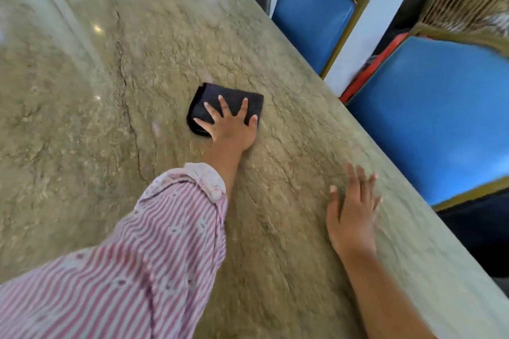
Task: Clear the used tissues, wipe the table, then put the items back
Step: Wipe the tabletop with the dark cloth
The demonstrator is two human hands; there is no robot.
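Tissues appear gone from the table (82, 118), so wiping looks underway: the left hand (231, 129), fingers spread, presses a folded dark cloth (220, 98) mid-table while the right hand (354, 212) rests flat nearby, fingers loosely together (items not yet returned).

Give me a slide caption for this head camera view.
Left hand presses a folded dark cloth on the stone table; right hand rests flat.
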